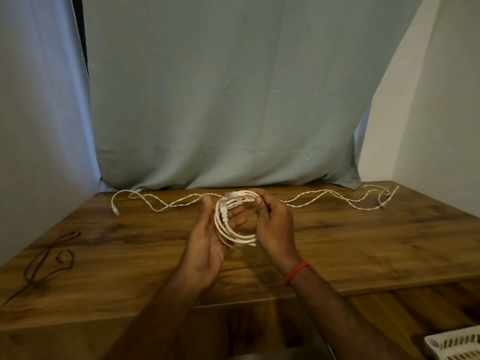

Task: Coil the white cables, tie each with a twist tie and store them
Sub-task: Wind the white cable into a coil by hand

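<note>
My left hand (207,242), palm open, cradles the coil (233,222) from the side; my right hand (272,224) pinches its top loops, thumb and fingers closed on them. Coil: one white cable, wound, held above the tabletop's (363,250) middle, not yet tied. Second cable (324,197): uncoiled, strung along the far edge. Twist ties (46,261): dark, loose, near the left edge. Basket (457,346): white, lower right, off the tabletop; I judge it the store. Tying, second coiling and storing remain.
</note>
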`<action>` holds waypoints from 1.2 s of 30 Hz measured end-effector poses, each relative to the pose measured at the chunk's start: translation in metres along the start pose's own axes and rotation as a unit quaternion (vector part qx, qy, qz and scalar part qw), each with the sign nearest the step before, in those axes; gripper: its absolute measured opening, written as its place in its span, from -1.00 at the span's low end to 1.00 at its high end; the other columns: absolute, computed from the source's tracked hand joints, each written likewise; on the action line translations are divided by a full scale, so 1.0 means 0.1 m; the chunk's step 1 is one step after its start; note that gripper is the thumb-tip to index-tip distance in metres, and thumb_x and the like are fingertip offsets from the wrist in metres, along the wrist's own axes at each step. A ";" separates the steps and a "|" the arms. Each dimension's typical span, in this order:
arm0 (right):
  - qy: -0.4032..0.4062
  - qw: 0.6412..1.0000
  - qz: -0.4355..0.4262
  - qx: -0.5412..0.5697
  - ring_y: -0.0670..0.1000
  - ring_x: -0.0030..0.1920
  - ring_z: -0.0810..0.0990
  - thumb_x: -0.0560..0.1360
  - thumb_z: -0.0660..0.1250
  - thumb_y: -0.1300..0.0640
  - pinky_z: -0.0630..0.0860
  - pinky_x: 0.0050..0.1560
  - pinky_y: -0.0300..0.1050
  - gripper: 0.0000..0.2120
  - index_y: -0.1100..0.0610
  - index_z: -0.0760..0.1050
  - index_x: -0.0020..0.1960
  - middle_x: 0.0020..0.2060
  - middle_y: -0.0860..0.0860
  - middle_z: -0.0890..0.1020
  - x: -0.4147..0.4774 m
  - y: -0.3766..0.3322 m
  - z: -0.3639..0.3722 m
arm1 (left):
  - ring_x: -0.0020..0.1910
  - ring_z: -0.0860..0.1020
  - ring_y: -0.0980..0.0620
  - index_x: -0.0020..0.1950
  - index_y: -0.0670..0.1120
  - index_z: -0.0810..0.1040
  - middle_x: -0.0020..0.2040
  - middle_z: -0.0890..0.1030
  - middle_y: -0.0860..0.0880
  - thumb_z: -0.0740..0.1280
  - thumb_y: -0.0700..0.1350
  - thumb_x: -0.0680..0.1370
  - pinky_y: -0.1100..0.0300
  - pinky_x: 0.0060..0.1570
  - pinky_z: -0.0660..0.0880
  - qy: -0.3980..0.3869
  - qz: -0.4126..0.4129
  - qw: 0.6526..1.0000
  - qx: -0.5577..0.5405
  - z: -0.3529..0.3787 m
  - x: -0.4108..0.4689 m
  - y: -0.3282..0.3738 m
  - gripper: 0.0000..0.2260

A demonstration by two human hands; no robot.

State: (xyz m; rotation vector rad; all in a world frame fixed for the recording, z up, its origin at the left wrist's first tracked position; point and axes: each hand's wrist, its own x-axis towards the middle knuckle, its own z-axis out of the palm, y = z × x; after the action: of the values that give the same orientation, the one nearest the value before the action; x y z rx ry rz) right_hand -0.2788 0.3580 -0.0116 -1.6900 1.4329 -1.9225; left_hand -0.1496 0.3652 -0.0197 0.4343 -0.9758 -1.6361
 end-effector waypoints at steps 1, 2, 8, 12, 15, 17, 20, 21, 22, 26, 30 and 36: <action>0.010 1.000 0.005 0.001 -0.23 -0.20 0.57 0.65 0.21 0.23 0.47 -0.14 -0.34 -0.77 0.09 0.62 0.16 -0.20 -0.13 0.65 -0.01 0.01 0.02 | 0.23 0.59 -0.26 0.39 -0.20 0.49 0.24 0.61 -0.29 0.22 0.23 0.53 -0.24 0.26 0.49 0.012 0.019 1.000 -0.010 0.01 -0.04 -0.09 -0.38; 0.018 1.000 0.008 0.002 -0.21 -0.23 0.55 0.65 0.20 0.23 0.47 -0.18 -0.28 -0.76 0.08 0.62 0.16 -0.25 -0.15 0.61 -0.02 0.00 0.02 | 0.11 0.64 -0.23 0.37 -0.21 0.50 0.11 0.65 -0.29 0.25 0.16 0.53 -0.20 0.18 0.53 0.029 0.039 0.999 -0.015 0.01 -0.07 -0.15 -0.44; 0.004 0.995 0.067 0.068 -0.11 -0.29 0.51 0.66 0.16 0.25 0.60 -0.24 0.01 -0.75 0.00 0.55 0.14 -0.23 -0.05 0.57 -0.08 -0.01 0.05 | -0.42 0.47 -0.01 0.00 -0.16 0.52 -0.43 0.41 -0.04 0.28 0.04 0.54 0.09 -0.28 0.50 0.098 0.064 0.992 -0.045 0.13 -0.04 -0.16 -0.74; -0.053 0.979 0.127 0.150 -0.09 -0.30 0.56 0.65 0.17 0.29 0.58 -0.35 -0.15 -0.79 0.10 0.53 0.16 -0.21 0.03 0.59 -0.10 -0.11 0.03 | -0.52 0.35 0.08 -0.16 -0.08 0.45 -0.52 0.30 0.04 0.26 0.06 0.57 0.11 -0.26 0.38 0.116 0.043 0.987 -0.099 0.12 0.02 -0.06 -0.77; -0.108 0.961 0.151 0.206 -0.10 -0.37 0.52 0.64 0.18 0.33 0.51 -0.39 -0.22 -0.76 0.15 0.52 0.23 -0.26 0.04 0.59 -0.05 -0.13 -0.03 | -0.56 0.27 0.10 -0.20 -0.08 0.44 -0.54 0.26 0.04 0.19 0.03 0.65 0.13 -0.28 0.37 0.103 0.022 0.985 -0.136 0.12 0.02 0.02 -0.72; -0.137 0.963 0.136 0.188 -0.11 -0.37 0.52 0.63 0.19 0.34 0.53 -0.36 -0.18 -0.70 0.10 0.53 0.27 -0.22 0.00 0.62 -0.04 -0.12 -0.05 | -0.60 0.24 0.11 -0.25 -0.09 0.41 -0.56 0.24 0.05 0.19 0.02 0.65 0.19 -0.40 0.35 0.094 0.018 0.986 -0.139 0.14 0.00 0.06 -0.69; -0.134 0.973 0.122 0.143 -0.11 -0.36 0.48 0.63 0.19 0.33 0.49 -0.32 -0.12 -0.65 0.02 0.54 0.30 -0.24 0.02 0.61 -0.05 -0.13 -0.04 | -0.66 0.22 0.11 -0.30 -0.10 0.40 -0.59 0.22 0.05 0.17 0.00 0.66 0.25 -0.56 0.33 0.073 -0.001 0.986 -0.151 0.14 0.01 0.10 -0.65; -0.127 0.972 0.130 0.147 -0.10 -0.37 0.46 0.63 0.19 0.33 0.45 -0.33 -0.11 -0.65 0.01 0.55 0.27 -0.27 0.05 0.58 -0.05 -0.13 -0.03 | -0.66 0.21 0.11 -0.29 -0.11 0.41 -0.59 0.22 0.05 0.17 -0.01 0.64 0.26 -0.57 0.31 0.065 -0.009 0.987 -0.146 0.13 0.02 0.11 -0.66; -0.121 0.969 0.145 0.162 -0.08 -0.39 0.43 0.63 0.19 0.33 0.41 -0.36 -0.11 -0.66 0.01 0.56 0.24 -0.30 0.06 0.55 -0.05 -0.14 -0.03 | -0.66 0.20 0.12 -0.28 -0.11 0.41 -0.59 0.21 0.05 0.19 -0.02 0.62 0.26 -0.57 0.30 0.061 -0.017 0.989 -0.135 0.11 0.04 0.12 -0.69; -0.099 0.956 0.176 0.212 -0.12 -0.45 0.32 0.60 0.18 0.29 0.24 -0.42 -0.17 -0.69 0.02 0.62 0.13 -0.37 -0.06 0.47 -0.09 -0.16 -0.01 | -0.66 0.19 0.12 -0.28 -0.14 0.43 -0.59 0.21 0.06 0.27 0.00 0.46 0.27 -0.56 0.30 0.044 -0.038 0.996 -0.074 0.05 0.02 0.10 -0.77; -0.089 0.986 0.061 0.130 -0.24 -0.44 0.43 0.64 0.25 -0.01 0.32 -0.32 -0.25 -0.80 0.02 0.62 0.06 -0.49 -0.27 0.49 -0.11 -0.12 -0.01 | -0.65 0.17 0.13 -0.31 -0.13 0.42 -0.59 0.20 0.06 0.20 -0.02 0.59 0.27 -0.57 0.30 0.040 -0.038 0.998 -0.023 0.05 0.02 0.08 -0.69; -0.142 0.963 0.099 0.207 -0.07 -0.56 0.27 0.64 0.27 0.05 0.29 -0.50 -0.19 -0.78 0.06 0.56 -0.14 -0.54 -0.05 0.31 -0.06 -0.13 -0.08 | -0.62 0.19 0.10 -0.32 -0.12 0.41 -0.55 0.21 0.03 0.25 0.07 0.51 0.22 -0.48 0.34 -0.011 -0.086 0.996 0.002 -0.06 0.03 0.19 -0.69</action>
State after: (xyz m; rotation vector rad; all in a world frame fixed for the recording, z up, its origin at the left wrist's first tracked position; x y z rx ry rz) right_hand -0.2782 0.3730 -0.0049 -1.4873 0.9704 -1.6462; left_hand -0.1347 0.3595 -0.0076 0.5161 -0.9788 -1.7978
